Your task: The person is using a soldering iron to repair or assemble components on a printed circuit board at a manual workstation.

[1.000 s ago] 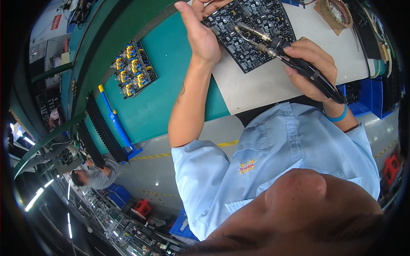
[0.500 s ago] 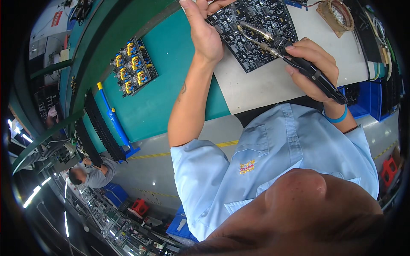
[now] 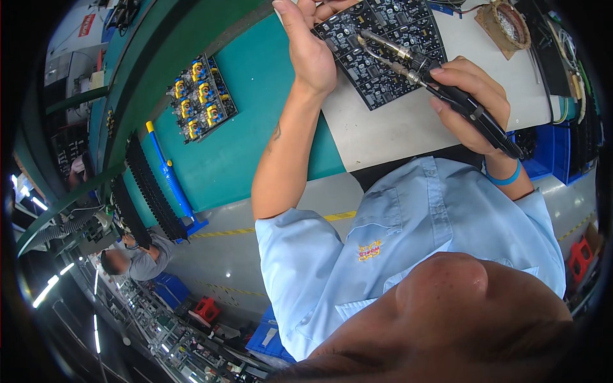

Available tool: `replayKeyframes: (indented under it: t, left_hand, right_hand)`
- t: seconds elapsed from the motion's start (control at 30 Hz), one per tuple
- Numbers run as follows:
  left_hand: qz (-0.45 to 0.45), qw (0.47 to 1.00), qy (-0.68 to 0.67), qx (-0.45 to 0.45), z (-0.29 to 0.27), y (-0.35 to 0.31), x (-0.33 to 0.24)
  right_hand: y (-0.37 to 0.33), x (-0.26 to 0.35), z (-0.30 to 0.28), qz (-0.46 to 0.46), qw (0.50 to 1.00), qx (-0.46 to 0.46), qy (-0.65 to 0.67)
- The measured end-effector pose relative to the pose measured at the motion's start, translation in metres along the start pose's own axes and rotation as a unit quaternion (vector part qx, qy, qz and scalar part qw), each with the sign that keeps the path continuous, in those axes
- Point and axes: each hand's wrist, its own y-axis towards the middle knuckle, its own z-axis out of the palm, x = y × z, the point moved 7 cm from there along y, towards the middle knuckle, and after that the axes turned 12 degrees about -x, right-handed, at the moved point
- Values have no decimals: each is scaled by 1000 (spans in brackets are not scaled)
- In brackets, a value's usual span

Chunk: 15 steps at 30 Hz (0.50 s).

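Note:
My left hand (image 3: 311,54) grips the left edge of a black circuit board panel (image 3: 389,73), its thumb on the near side and the other fingers partly hidden behind the board. The panel is divided into several sections crowded with small parts. In my right hand (image 3: 476,96) is a black-handled soldering iron (image 3: 460,105), held slantwise with the fingers wrapped round the grip. A thin curved metal guide tube (image 3: 382,60) runs beside its barrel towards the tip. The tip points at the panel's upper middle; whether it touches cannot be made out.
A second board (image 3: 203,99) with yellow and blue parts lies on the green mat (image 3: 268,127). Left of it are a blue desoldering pump (image 3: 171,182) and a black ribbed rack (image 3: 153,191). A round tip-cleaning holder (image 3: 507,29) stands far right. Another person (image 3: 143,258) works at the left.
The iron's tip has shifted slightly right and nearer across the panel. The panel and my left hand have moved very slightly to the right.

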Motion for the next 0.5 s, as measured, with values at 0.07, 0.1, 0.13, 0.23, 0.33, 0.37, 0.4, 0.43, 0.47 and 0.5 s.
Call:
replayKeyframes:
  t: [0.07, 0.1, 0.13, 0.23, 0.33, 0.37, 0.4, 0.43, 0.47, 0.5]
  left_hand:
    - [-1, 1000, 2, 0, 1, 0, -1]
    - [-1, 1000, 2, 0, 0, 0, -1]
    - [-1, 1000, 5, 5, 0, 0, -1]
    - [-1, 1000, 14, 24, -1, -1, 0]
    - [-13, 1000, -2, 12, -1, -1, 3]
    - [-20, 1000, -10, 5, -1, -2, 4]
    - [-26, 999, -18, -1, -2, -2, 5]
    - [-26, 999, -18, -1, -1, -2, 5]
    - [-28, 999, -24, -2, -1, -2, 5]
    - [-30, 999, -30, -3, -1, -2, 5]
  right_hand:
    - [1, 0, 1, -1, 1000, 3, -6]
    - [1, 0, 1, -1, 1000, 4, -6]
    - [2, 0, 1, 1, 1000, 8, -5]
    - [4, 1, 0, 5, 1000, 20, -5]
    - [6, 4, -2, 1, 1000, 25, -3]
    - [6, 5, -2, 0, 1000, 27, -1]
    - [6, 6, -3, -2, 1000, 30, 0]
    - [6, 7, -4, -2, 1000, 29, 0]
    - [6, 8, -8, 1, 1000, 21, 1]
    - [5, 10, -11, 4, 1000, 12, 2]
